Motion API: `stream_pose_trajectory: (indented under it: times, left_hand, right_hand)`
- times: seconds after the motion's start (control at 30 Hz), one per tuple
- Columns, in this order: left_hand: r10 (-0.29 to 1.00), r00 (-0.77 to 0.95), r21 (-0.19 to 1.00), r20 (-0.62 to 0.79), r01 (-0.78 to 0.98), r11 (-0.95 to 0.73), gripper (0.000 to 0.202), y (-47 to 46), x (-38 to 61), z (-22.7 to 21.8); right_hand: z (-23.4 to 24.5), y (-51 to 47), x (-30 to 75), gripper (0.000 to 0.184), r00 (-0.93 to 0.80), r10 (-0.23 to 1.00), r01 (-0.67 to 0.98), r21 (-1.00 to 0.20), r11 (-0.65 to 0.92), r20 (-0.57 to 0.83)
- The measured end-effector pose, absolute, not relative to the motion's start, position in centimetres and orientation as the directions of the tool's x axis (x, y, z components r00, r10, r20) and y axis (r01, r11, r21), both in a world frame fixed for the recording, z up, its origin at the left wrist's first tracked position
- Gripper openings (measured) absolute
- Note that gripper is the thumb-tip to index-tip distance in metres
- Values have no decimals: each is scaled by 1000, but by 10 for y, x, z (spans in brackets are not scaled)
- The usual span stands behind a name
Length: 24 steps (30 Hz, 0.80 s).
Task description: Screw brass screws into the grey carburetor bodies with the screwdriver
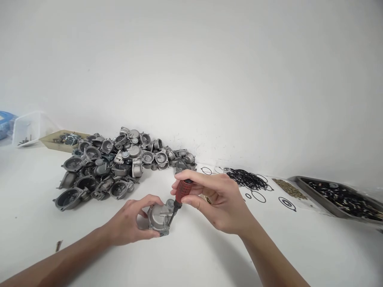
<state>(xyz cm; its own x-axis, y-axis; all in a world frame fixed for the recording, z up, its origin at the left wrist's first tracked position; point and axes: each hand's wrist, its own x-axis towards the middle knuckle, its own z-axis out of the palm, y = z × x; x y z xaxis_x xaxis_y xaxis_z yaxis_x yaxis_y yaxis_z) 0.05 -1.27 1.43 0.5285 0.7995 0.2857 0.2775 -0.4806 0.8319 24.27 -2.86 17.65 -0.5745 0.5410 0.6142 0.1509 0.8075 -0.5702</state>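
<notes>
Gripping a red-handled screwdriver (180, 194), the right hand (218, 203) sets its tip on a metal housing (159, 218) clasped by the left hand (131, 220).

- I get bright, even light; the white wall (209, 59) and table (191, 259) nearly wash out.
- Faint, soft shadows lie under the left hand (131, 223) and right hand (221, 203).
- The frame bows at its edges; the clear bin (30, 129) far left looks soft.
</notes>
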Motion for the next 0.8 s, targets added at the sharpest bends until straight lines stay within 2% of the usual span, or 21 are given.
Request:
stream_pose_trajectory:
  times: [0.23,0.4,0.5,0.63,0.7,0.8]
  left_hand:
    - [800,529,835,283,275,-477,55,-14,0,16]
    - [808,503,762,305,380,-524,56,-15,1,11]
    - [789,475,700,390,403,-589,55,-13,1,9]
    - [685,453,591,570,353,-725,52,-14,-3,11]
    - [682,420,564,598,384,-731,53,-15,-5,12]
    - [710,424,560,562,437,-704,57,-17,-5,14]
  right_hand:
    - [177,-33,239,38,-533,566,174,-574,800,629]
    - [182,-33,241,38,-522,579,185,-580,793,626]
    - [186,-35,245,41,-494,557,206,-533,821,668]
    - [192,-40,249,48,-445,515,268,-440,857,732]
    - [195,-42,249,48,-429,504,288,-415,863,749]
    - [196,-44,248,48,-421,496,268,-418,868,760]
